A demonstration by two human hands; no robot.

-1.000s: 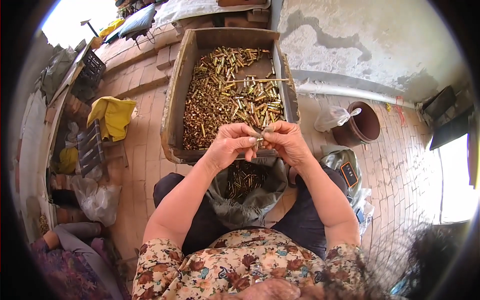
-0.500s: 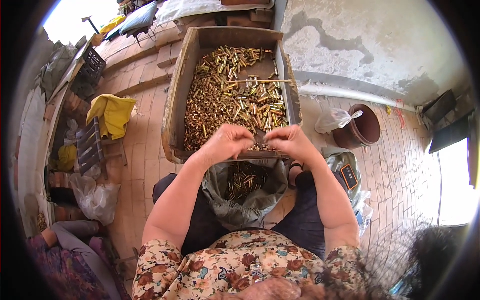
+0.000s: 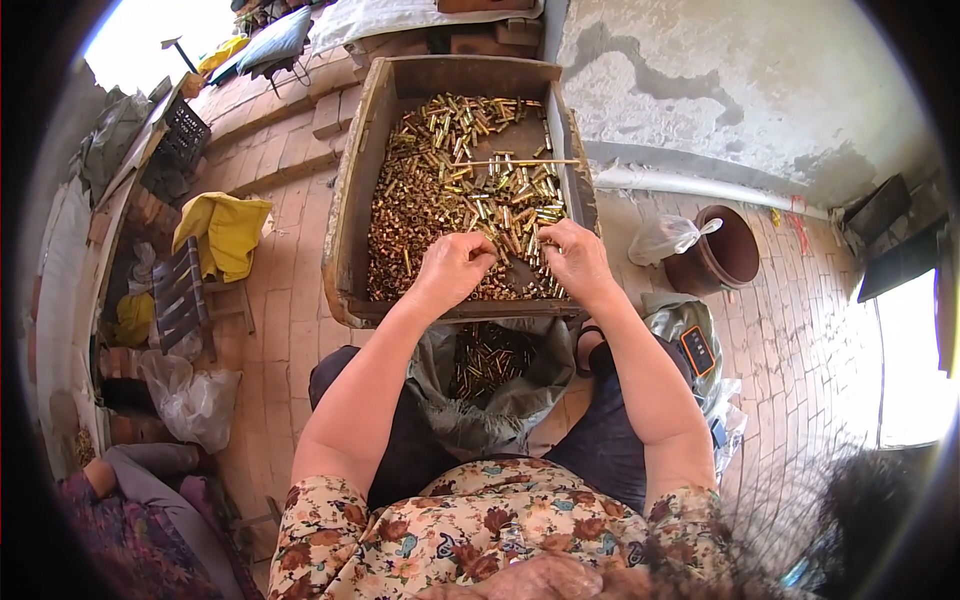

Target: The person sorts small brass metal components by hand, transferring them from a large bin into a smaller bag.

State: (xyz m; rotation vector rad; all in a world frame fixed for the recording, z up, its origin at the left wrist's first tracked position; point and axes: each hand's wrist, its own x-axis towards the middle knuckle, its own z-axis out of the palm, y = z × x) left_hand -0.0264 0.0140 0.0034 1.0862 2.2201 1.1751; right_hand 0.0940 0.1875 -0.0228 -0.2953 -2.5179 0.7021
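A wooden tray [image 3: 334,255] in front of me holds many small brass-coloured metal parts. Short ring-like sleeves [image 3: 395,240] are heaped on the left and along the near edge, and longer metal tubes or pins [image 3: 500,212] lie at the far side and right. Above the near middle of the heap my left hand [image 3: 455,270] is closed, thumb and fingertips together; what they pinch is too small to make out. My right hand [image 3: 580,262] bends its fingers down among the longer pieces near the right wall, closed on something hidden by the fingers.
A thin stick [image 3: 515,162] lies across the tray's pieces. Between my knees an open woven sack [image 3: 480,415] contains longer metal pieces. At right stand a brown bucket [image 3: 725,255] with a plastic bag and an orange-edged dark device [image 3: 697,351]. Someone sits at lower left.
My hands have moved away from the tray's near edge. The right went up and to the longer pieces; the left rose slightly and shifted left.
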